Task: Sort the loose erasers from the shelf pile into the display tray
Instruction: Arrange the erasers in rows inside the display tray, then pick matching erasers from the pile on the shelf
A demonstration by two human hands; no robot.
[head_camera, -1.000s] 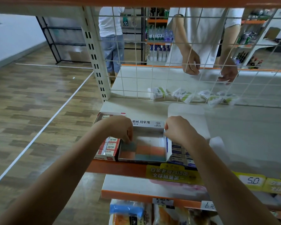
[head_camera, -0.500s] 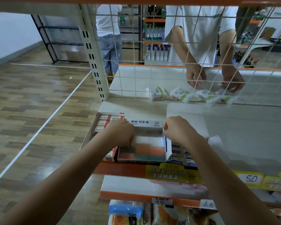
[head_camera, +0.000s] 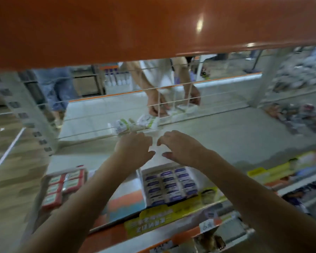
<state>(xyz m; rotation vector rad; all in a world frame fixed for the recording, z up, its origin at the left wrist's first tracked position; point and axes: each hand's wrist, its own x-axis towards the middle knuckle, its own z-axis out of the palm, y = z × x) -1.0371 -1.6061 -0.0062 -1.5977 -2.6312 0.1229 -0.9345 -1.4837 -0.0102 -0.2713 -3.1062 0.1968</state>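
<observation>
Moved since earlier frame: both hands are lifting off the display tray (head_camera: 124, 203) and reaching toward 12 o'clock; the view is tilting under the orange shelf edge (head_camera: 135, 28).

At 9 o'clock: red-wrapped erasers (head_camera: 62, 187) are lying boxed.

Left hand (head_camera: 135, 148): fingers loosely spread, holding nothing.

Loose erasers (head_camera: 135, 123): green-white packets are lying by the wire grid (head_camera: 98, 132).

Right hand (head_camera: 181, 147): likewise spread, empty.

At 4 o'clock: purple-labelled erasers (head_camera: 170, 185).

Risk: fingers snagging the grid; another person's hands (head_camera: 157, 105) are working the same pile.

Writing: blurring, unreadable.
</observation>
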